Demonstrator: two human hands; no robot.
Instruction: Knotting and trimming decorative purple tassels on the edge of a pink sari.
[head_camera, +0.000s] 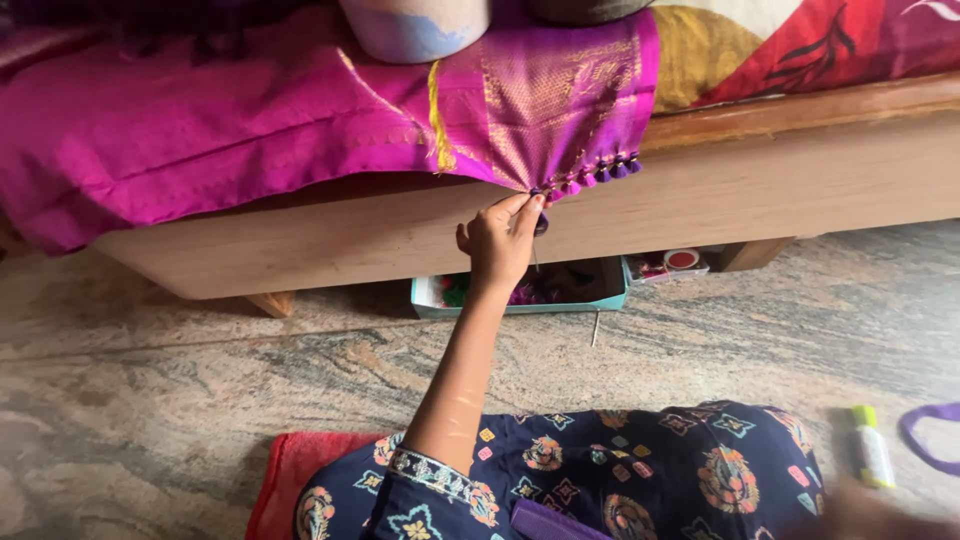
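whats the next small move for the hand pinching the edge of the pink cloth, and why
Probably draw the left hand slightly down and toward the body to finish the tassel it pinches. Its fingers are closed on the hanging edge of the shiny magenta silk cloth, right at the near end of the row of small purple tassels, where the plain edge begins. The right hand shows only as a blur.

Fingers (520, 207) meet the tasselled edge (590, 175) of a cloth (200, 120) draped over a wooden bed frame (800, 180); tassels run right of the fingers, an open box (520, 290) sits below them, under the frame, and a small bottle (870, 445) lies far right on the floor (150, 400).
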